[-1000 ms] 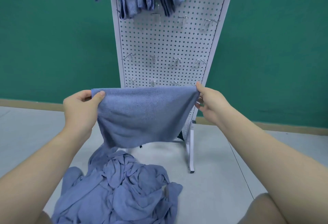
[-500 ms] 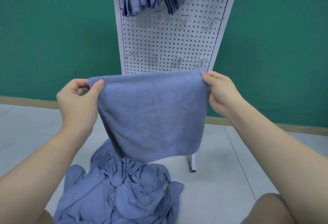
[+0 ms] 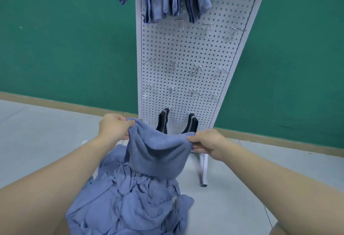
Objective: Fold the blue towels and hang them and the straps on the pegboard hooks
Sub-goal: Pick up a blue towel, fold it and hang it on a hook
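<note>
Left hand [image 3: 113, 126] and right hand [image 3: 208, 141] each pinch a top corner of the soft blue terry towel [image 3: 158, 153], sagging above the heap (floor-level); slack could skew the fold.

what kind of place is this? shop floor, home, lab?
Probably a staged recording room, not a home or shop: a bare green wall, a plain grey floor, and a free-standing white perforated metal pegboard with wire hooks, with a pile of crumpled blue towels on the floor.
</note>
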Demonstrator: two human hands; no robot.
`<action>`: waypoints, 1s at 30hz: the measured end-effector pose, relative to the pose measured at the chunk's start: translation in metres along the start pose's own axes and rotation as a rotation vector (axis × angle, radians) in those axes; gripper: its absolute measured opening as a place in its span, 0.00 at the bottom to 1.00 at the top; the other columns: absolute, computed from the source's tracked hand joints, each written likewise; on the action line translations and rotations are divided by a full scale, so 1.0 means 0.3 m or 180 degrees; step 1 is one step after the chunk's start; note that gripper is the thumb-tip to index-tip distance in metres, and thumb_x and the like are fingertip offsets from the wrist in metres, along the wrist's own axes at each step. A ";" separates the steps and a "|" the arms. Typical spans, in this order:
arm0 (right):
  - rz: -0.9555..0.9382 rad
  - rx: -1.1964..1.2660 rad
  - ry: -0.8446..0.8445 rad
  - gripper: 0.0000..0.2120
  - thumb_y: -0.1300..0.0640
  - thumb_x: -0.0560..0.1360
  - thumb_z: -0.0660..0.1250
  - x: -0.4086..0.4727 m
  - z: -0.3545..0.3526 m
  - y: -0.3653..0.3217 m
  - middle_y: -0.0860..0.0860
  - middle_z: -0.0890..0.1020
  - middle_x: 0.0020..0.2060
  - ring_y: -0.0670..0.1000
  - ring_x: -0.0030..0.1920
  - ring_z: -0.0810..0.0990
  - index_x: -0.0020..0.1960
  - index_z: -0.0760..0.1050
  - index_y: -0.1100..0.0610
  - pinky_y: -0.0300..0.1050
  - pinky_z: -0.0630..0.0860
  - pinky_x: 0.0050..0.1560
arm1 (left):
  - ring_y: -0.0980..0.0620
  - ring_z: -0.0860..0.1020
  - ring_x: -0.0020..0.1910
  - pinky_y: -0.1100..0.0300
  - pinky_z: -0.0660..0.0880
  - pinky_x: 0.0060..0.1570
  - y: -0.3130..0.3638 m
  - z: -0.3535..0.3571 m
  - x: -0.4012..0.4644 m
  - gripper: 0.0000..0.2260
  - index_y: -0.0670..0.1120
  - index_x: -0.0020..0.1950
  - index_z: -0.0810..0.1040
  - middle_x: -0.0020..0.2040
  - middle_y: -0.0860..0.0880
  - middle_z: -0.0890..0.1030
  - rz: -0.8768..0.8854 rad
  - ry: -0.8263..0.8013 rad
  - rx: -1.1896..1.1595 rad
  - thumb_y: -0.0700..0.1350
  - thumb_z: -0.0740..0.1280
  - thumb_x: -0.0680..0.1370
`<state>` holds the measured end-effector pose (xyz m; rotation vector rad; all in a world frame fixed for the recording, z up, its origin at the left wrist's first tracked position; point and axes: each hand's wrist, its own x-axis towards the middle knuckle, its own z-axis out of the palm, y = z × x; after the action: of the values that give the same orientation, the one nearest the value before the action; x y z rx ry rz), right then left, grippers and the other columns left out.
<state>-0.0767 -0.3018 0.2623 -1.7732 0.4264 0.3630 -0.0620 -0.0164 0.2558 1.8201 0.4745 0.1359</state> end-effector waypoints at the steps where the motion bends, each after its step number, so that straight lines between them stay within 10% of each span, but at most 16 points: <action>1: -0.0029 0.0096 -0.0065 0.06 0.67 0.78 0.72 -0.006 0.018 -0.018 0.57 0.83 0.39 0.51 0.39 0.83 0.44 0.77 0.61 0.40 0.83 0.37 | 0.41 0.84 0.38 0.50 0.84 0.43 0.020 0.004 -0.012 0.08 0.38 0.39 0.79 0.40 0.37 0.84 0.0108 0.0042 -0.0025 0.37 0.74 0.76; 5: -0.0277 0.0508 -0.0232 0.06 0.64 0.80 0.70 -0.044 0.073 -0.111 0.51 0.85 0.33 0.51 0.40 0.84 0.46 0.76 0.58 0.45 0.82 0.48 | 0.43 0.82 0.34 0.55 0.82 0.33 0.093 0.008 -0.070 0.09 0.41 0.37 0.79 0.36 0.40 0.83 0.0580 0.0207 -0.0160 0.39 0.73 0.76; 11: -0.1047 0.0226 -0.0197 0.13 0.61 0.79 0.72 -0.142 0.146 -0.186 0.55 0.80 0.36 0.50 0.31 0.80 0.38 0.74 0.56 0.39 0.78 0.32 | 0.35 0.82 0.37 0.41 0.84 0.44 0.142 0.025 -0.175 0.11 0.41 0.38 0.80 0.32 0.40 0.84 0.1057 0.0079 -0.0120 0.46 0.74 0.75; 23: -0.1810 -0.0203 0.0109 0.23 0.45 0.71 0.69 -0.164 0.238 -0.189 0.69 0.78 0.38 0.51 0.38 0.71 0.45 0.80 0.67 0.72 0.77 0.55 | 0.47 0.83 0.29 0.58 0.81 0.30 0.168 0.043 -0.276 0.13 0.37 0.42 0.83 0.32 0.42 0.83 0.1391 -0.0238 0.0117 0.43 0.69 0.82; 30: -0.2038 -0.0319 0.0086 0.15 0.52 0.77 0.70 -0.177 0.252 -0.149 0.63 0.82 0.35 0.50 0.37 0.75 0.43 0.84 0.64 0.69 0.80 0.55 | 0.39 0.84 0.40 0.42 0.83 0.42 0.116 0.063 -0.272 0.14 0.45 0.46 0.85 0.35 0.45 0.84 0.1873 -0.0424 0.0441 0.47 0.60 0.78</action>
<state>-0.1041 -0.2136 0.3072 -1.9054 -0.1545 -0.0957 -0.1213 -0.0727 0.2950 2.0453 -0.1612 0.3877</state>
